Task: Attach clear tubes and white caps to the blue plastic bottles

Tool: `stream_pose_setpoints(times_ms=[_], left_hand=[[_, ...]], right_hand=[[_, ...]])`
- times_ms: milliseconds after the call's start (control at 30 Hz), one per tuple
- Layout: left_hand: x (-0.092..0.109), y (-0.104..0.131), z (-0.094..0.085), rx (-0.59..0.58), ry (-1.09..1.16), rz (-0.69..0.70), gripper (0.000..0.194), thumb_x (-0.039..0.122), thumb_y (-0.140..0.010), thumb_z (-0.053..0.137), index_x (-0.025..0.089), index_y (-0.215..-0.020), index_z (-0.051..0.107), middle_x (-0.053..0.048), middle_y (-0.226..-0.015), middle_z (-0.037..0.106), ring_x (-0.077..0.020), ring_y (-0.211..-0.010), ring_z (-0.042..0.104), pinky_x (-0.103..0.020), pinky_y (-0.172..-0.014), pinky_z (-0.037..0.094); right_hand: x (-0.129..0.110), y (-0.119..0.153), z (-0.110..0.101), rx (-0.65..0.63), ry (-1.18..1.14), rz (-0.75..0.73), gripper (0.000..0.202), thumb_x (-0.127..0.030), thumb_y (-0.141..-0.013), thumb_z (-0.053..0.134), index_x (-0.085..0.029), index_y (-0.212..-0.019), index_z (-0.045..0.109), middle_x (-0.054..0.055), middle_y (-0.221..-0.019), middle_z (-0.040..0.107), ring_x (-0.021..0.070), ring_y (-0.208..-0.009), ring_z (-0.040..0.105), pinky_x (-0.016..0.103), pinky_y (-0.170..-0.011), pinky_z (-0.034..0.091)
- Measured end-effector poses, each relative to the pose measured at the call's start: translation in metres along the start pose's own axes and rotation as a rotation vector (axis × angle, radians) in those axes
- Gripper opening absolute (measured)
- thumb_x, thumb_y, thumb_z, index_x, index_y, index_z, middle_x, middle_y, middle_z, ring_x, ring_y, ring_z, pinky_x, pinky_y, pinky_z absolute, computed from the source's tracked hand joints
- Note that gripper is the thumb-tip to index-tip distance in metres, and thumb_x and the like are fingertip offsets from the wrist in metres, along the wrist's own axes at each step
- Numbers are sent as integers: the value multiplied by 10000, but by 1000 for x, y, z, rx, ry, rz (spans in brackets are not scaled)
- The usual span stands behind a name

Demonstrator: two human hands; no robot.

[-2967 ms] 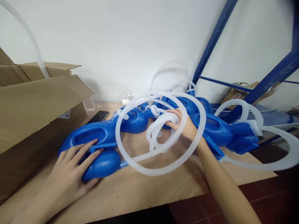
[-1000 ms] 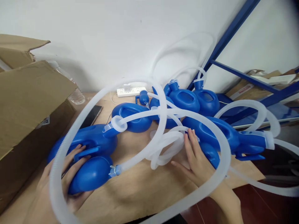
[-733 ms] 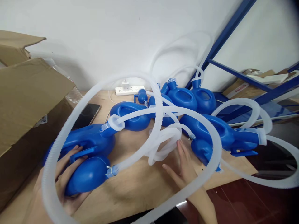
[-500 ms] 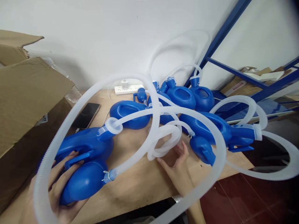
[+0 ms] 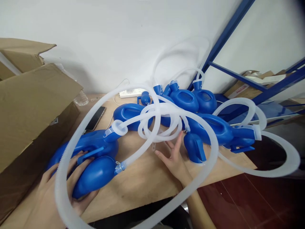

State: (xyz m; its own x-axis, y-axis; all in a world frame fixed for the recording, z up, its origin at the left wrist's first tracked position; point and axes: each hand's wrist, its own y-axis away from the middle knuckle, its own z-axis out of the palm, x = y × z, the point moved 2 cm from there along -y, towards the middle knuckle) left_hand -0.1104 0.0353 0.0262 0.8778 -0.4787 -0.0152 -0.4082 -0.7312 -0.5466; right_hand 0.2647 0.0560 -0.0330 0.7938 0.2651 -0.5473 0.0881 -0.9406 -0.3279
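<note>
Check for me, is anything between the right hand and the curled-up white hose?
Nothing visible: the right hand has its fingertips right by the curled-up white hose. A big hose loop only crosses in front of the forearm.

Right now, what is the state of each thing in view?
Left hand: closed around blue rounded plastic bulb.
Right hand: open, fingers spread.
White corrugated plastic hose: looped, joined to the bulb.
Blue plastic bottles: leftmost lying down, several partly hidden.
Brown cardboard box: open.
Black rectangular phone: screen up, dark.
White power strip: near wall.
</note>
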Motion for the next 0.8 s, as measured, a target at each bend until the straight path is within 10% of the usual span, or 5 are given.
stream_pose_setpoints(times_ms=[200, 600, 800], left_hand=[[5, 3, 3, -18, -58, -42, 641, 514, -945, 547, 321, -1551, 472, -207, -1347, 726, -468, -1116, 740, -656, -929, 548], [31, 3, 20, -45, 86, -100, 581, 465, -903, 684, 268, -1446, 632, -172, -1449, 690, -487, -1267, 664, -653, -1008, 557], [50, 3, 23, -59, 153, -105, 684, 480, -890, 721, 259, -1519, 568, -178, -1445, 680, -458, -1258, 666, -630, -1013, 583]], right_hand=[[-4, -1, 6, -115, -98, 75, 1228, -496, -1085, 642, -276, -1669, -416, 261, -1745, 446, 403, -1580, 531, 664, -1202, 548], [-3, 18, 5, -126, 265, -272, 568, -307, -1129, 522, -301, -1690, 434, 98, -1446, 761, 383, -1421, 653, 671, -1159, 591], [0, 27, 0, -108, 245, -301, 464, -279, -1112, 559, -250, -1574, 581, 107, -1388, 781, 369, -1383, 671, 630, -1148, 605]])
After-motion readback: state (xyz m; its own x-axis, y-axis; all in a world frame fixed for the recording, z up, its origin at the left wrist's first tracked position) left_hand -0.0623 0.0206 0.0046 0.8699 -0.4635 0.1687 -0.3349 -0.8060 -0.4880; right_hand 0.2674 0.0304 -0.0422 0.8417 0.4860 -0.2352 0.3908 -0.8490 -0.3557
